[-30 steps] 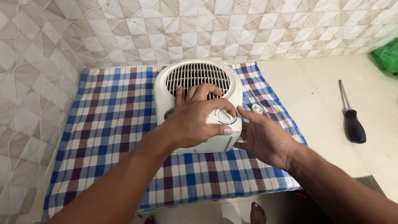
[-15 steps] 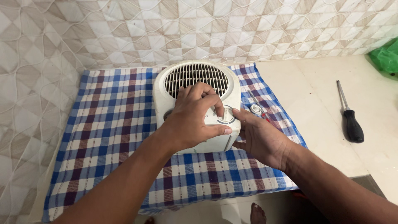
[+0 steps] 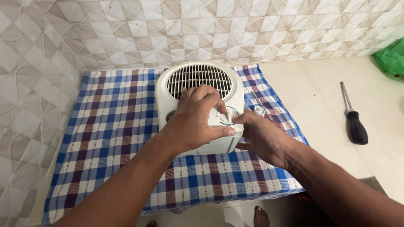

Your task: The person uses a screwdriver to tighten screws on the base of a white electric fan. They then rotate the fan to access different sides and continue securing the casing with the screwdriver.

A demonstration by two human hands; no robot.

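A white fan heater [image 3: 198, 80] with a round grille lies on its back on a blue, red and white checked cloth [image 3: 109, 126]. My left hand [image 3: 193, 120] rests on the heater's front, with thumb and fingers pinching a round white knob [image 3: 227, 117]. My right hand [image 3: 261, 136] grips the heater's lower right side and steadies it.
A small silver part [image 3: 259, 110] and a thin rod lie on the cloth right of the heater. A black-handled screwdriver [image 3: 354, 120] lies on the cream counter [image 3: 320, 126] to the right. A green bag [image 3: 391, 56] sits at the far right corner. Tiled walls stand behind and left.
My left fingers have curled from spread over the front onto the right knob. My right hand has moved in against the heater's side.
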